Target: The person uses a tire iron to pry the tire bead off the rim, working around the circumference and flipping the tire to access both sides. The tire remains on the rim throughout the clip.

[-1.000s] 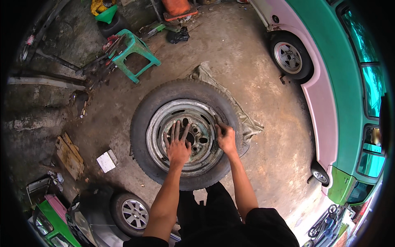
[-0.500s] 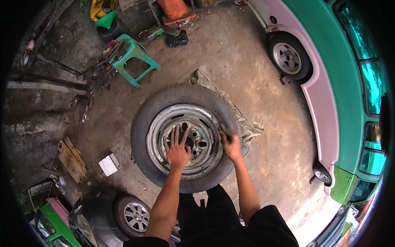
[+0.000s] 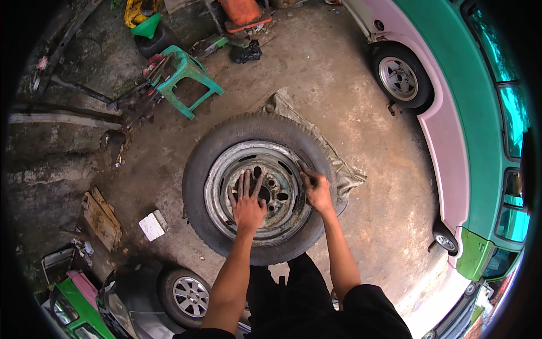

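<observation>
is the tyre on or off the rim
On: the tyre encircles the metal rim, though I cannot tell whether it is fully seated.

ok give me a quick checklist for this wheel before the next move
1. Tire lying on its side: ok, wheel facing up.
2. Left hand on the rim: ok, fingers spread.
3. Right hand by the rim's right edge: ok, fingers curled.
4. Tool in that hand: cannot tell.
5. Cloth clear of the tire: not ok, it shows along the far right edge.
6. Stool out of the way: ok, apart from the tire.
</observation>
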A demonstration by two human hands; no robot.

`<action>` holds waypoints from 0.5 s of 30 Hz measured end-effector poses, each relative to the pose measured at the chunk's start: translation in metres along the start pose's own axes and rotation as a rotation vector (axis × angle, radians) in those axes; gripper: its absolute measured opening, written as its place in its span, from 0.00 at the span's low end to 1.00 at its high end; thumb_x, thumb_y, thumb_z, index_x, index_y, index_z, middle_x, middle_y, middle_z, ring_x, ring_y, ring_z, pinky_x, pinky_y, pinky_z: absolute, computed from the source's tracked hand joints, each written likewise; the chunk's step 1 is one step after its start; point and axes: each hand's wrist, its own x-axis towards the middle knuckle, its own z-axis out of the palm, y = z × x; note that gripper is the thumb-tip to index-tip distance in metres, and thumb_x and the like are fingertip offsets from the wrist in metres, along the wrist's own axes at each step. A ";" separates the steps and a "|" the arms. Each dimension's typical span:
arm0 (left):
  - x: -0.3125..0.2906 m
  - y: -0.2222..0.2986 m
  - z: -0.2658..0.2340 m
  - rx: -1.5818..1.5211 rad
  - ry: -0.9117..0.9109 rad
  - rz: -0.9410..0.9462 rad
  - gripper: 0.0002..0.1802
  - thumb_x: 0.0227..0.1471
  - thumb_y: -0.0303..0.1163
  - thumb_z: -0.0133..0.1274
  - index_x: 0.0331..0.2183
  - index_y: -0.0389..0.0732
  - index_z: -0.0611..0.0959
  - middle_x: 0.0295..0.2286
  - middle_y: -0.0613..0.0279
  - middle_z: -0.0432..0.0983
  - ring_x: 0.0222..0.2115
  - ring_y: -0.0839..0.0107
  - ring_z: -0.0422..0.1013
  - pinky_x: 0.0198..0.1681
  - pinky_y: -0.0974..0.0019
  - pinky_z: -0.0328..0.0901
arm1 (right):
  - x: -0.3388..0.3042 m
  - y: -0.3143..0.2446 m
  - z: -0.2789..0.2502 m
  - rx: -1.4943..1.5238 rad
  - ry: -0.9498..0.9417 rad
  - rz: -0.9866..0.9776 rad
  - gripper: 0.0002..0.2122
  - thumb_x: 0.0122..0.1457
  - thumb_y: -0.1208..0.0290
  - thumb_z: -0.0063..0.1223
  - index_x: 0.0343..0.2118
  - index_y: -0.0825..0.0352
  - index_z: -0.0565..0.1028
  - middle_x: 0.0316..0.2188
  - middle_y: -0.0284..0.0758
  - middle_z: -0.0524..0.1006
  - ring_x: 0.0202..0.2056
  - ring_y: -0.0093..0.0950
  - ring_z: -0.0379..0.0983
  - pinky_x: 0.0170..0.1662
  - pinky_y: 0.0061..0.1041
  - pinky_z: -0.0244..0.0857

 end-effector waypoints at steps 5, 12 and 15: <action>0.000 -0.001 0.001 0.033 -0.025 -0.009 0.45 0.48 0.39 0.51 0.64 0.69 0.51 0.66 0.65 0.40 0.66 0.67 0.40 0.67 0.45 0.31 | -0.003 -0.007 -0.003 -0.276 0.044 -0.095 0.11 0.58 0.74 0.52 0.42 0.69 0.78 0.33 0.54 0.77 0.37 0.49 0.76 0.41 0.37 0.70; 0.000 -0.001 0.004 -0.002 0.008 -0.004 0.44 0.49 0.39 0.51 0.64 0.69 0.51 0.66 0.66 0.39 0.66 0.67 0.40 0.68 0.45 0.31 | 0.002 0.000 0.003 -0.200 0.015 0.010 0.13 0.57 0.72 0.54 0.44 0.65 0.78 0.28 0.53 0.77 0.31 0.43 0.78 0.35 0.40 0.69; -0.001 -0.001 0.004 0.055 -0.051 -0.026 0.44 0.49 0.41 0.50 0.64 0.70 0.50 0.66 0.66 0.39 0.66 0.67 0.38 0.68 0.46 0.30 | 0.009 0.004 0.002 0.240 -0.015 0.321 0.12 0.59 0.71 0.53 0.45 0.66 0.78 0.27 0.53 0.77 0.29 0.35 0.79 0.33 0.34 0.69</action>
